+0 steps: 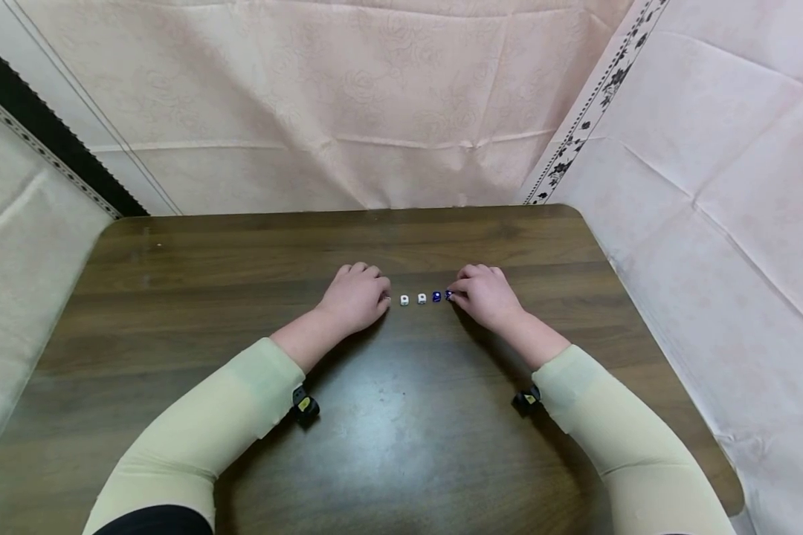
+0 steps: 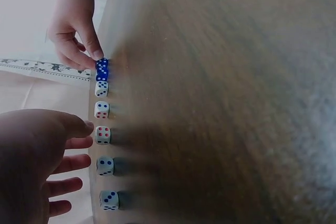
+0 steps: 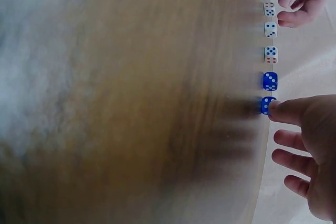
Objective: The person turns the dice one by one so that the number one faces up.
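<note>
Several white dice (image 2: pixel 102 135) and two blue dice (image 3: pixel 270 81) stand in one line on the wooden table, the blue ones at the right end. My right hand (image 1: pixel 487 297) pinches the outermost blue die (image 3: pixel 266 105), its thumb on the near face and the other fingers spread loosely behind. Toward the left part of the line, my left hand (image 1: pixel 355 299) has its thumb tip close beside a white die, fingers apart and relaxed. From the head view, that hand covers the leftmost white dice.
The brown table (image 1: pixel 388 446) extends well to both sides of the dice. Pale patterned cloth (image 1: pixel 375 96) hangs behind its far edge, with more white cloth (image 1: pixel 743 223) on the right. A small black wrist camera (image 1: pixel 304 405) sits under each sleeve.
</note>
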A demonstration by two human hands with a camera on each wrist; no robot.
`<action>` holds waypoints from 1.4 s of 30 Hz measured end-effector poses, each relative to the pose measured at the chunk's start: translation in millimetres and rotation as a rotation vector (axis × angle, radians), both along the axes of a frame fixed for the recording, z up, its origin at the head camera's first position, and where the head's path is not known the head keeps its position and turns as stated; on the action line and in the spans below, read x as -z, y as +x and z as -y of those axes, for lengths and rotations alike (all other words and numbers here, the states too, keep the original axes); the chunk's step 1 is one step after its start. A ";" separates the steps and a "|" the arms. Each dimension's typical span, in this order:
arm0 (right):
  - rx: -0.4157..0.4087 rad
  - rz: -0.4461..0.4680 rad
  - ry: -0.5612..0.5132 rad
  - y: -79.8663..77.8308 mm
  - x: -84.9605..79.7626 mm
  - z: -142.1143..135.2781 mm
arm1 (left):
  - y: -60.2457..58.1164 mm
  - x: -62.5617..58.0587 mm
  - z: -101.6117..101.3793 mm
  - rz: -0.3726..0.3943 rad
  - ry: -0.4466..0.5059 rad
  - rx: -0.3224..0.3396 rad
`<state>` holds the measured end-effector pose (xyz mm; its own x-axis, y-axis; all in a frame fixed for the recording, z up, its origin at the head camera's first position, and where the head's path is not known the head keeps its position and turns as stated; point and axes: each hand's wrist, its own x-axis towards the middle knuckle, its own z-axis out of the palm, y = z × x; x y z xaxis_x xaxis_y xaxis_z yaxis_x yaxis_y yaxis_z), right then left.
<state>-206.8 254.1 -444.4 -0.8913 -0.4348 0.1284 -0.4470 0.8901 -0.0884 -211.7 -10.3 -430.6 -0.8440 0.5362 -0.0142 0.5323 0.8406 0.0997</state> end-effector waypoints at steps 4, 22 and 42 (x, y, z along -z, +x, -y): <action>0.002 -0.002 0.006 0.1 0.3 -1.0 | 1.2 1.6 -0.9 -0.006 -0.010 0.006; -0.007 -0.018 0.001 0.6 0.0 0.2 | 0.5 4.0 -0.4 -0.012 -0.010 0.007; -0.007 -0.004 -0.007 0.3 -1.9 1.7 | -6.9 4.8 0.1 -0.016 0.016 -0.023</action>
<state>-206.5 252.4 -442.5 -0.8879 -0.4397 0.1351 -0.4532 0.8866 -0.0926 -218.6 -10.4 -435.4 -0.8561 0.5167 0.0076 0.5145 0.8510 0.1050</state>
